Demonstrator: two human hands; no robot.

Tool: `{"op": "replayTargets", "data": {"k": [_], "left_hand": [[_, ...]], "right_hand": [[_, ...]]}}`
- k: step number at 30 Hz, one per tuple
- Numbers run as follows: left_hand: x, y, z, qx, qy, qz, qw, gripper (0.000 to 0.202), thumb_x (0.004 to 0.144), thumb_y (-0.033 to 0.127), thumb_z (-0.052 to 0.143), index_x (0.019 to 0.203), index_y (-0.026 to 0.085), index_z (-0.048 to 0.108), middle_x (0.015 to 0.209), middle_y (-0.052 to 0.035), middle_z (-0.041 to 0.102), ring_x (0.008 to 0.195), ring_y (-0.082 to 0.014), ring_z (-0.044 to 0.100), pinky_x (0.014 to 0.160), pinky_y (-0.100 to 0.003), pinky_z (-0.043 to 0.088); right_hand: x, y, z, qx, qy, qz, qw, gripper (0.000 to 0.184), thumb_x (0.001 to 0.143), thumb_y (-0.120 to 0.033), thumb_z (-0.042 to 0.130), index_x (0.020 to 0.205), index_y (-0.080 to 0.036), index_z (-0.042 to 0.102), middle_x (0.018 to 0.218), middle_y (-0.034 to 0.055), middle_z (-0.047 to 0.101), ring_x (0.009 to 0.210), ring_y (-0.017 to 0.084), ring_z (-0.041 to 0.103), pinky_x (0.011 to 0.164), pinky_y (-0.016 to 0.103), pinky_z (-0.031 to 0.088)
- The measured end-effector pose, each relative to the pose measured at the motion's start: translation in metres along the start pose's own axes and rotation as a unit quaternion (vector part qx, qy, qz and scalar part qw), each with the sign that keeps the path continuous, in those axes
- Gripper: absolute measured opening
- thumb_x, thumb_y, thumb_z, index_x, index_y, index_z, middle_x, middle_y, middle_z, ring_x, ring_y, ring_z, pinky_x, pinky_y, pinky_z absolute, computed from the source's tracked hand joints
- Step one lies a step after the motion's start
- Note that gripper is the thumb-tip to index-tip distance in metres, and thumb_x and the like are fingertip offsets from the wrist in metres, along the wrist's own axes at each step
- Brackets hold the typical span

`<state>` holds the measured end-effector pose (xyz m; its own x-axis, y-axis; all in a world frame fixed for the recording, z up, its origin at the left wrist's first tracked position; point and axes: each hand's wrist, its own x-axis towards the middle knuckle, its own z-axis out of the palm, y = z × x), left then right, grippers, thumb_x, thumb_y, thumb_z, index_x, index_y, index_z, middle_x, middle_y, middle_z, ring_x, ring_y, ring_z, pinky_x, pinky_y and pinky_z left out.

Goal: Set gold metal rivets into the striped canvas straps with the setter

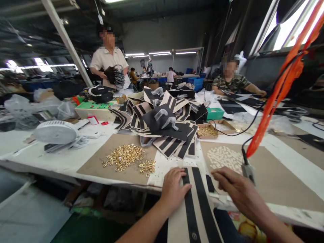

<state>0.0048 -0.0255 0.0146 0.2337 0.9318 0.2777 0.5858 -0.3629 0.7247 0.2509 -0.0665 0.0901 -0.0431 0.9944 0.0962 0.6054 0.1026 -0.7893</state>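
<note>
Head view: the fingers of our left hand (174,189) lie flat and spread on the striped fabric panel (196,209); those of our right hand (236,190) rest loosely open at its edge, gripping nothing, apparently pinning it over the worktop (40,158) rim. Gold eyelets (124,158) lie heaped nearby.

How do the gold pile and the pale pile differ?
The gold pile is shiny, with a clump apart; the pale pile is matt cream, in one flat patch. The gold pile lies nearer the left hand, the pale pile nearer the right hand. Both rest on brown card.
</note>
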Motion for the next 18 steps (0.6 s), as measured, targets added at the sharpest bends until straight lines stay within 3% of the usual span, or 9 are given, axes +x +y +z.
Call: {"op": "replayTargets", "data": {"k": [3, 6, 11, 13, 18], "left_hand": [[0.000, -0.003, 0.002, 0.005, -0.001, 0.010, 1.000, 0.039, 0.072, 0.021, 0.085, 0.109, 0.023, 0.071, 0.128, -0.0068, 0.070, 0.127, -0.0288, 0.059, 0.115, -0.050, 0.042], [-0.001, -0.006, 0.003, 0.009, -0.001, 0.013, 1.000, 0.040, 0.072, 0.021, 0.085, 0.109, 0.023, 0.070, 0.128, -0.0061, 0.070, 0.127, -0.0283, 0.058, 0.115, -0.050, 0.042], [-0.002, -0.014, 0.009, 0.037, 0.007, 0.023, 0.999, 0.044, 0.072, 0.018, 0.083, 0.114, 0.021, 0.069, 0.130, -0.0078, 0.069, 0.128, -0.0298, 0.059, 0.114, -0.053, 0.045], [-0.003, -0.029, 0.015, 0.065, 0.027, 0.041, 0.997, 0.048, 0.073, 0.018, 0.081, 0.119, 0.021, 0.067, 0.132, -0.0095, 0.069, 0.127, -0.0316, 0.060, 0.111, -0.055, 0.049], [0.010, -0.079, 0.026, 0.106, 0.030, 0.175, 0.978, 0.053, 0.078, 0.035, 0.080, 0.128, 0.025, 0.064, 0.132, -0.0092, 0.070, 0.122, -0.0342, 0.066, 0.099, -0.054, 0.060]], "right_hand": [[0.028, -0.021, 0.051, 0.022, -0.080, -0.058, 0.995, 0.033, 0.100, -0.045, 0.046, 0.089, -0.024, 0.069, 0.084, 0.0026, 0.067, 0.080, 0.021, 0.063, 0.077, 0.031, 0.048], [0.048, -0.011, 0.078, -0.002, -0.110, -0.074, 0.991, 0.028, 0.099, -0.038, 0.049, 0.088, -0.022, 0.070, 0.089, 0.0028, 0.070, 0.087, 0.021, 0.064, 0.082, 0.031, 0.046], [0.056, 0.007, 0.094, -0.059, -0.105, -0.041, 0.992, 0.022, 0.096, -0.032, 0.053, 0.086, -0.023, 0.071, 0.091, 0.0016, 0.071, 0.087, 0.020, 0.064, 0.080, 0.028, 0.044], [0.058, 0.008, 0.099, -0.082, -0.094, -0.020, 0.992, 0.017, 0.093, -0.029, 0.058, 0.085, -0.023, 0.072, 0.089, 0.0008, 0.072, 0.085, 0.019, 0.064, 0.077, 0.026, 0.041], [0.071, 0.006, 0.110, -0.102, -0.053, 0.026, 0.993, 0.009, 0.082, -0.023, 0.066, 0.081, -0.024, 0.074, 0.087, -0.0004, 0.074, 0.083, 0.018, 0.064, 0.072, 0.026, 0.037]]}}
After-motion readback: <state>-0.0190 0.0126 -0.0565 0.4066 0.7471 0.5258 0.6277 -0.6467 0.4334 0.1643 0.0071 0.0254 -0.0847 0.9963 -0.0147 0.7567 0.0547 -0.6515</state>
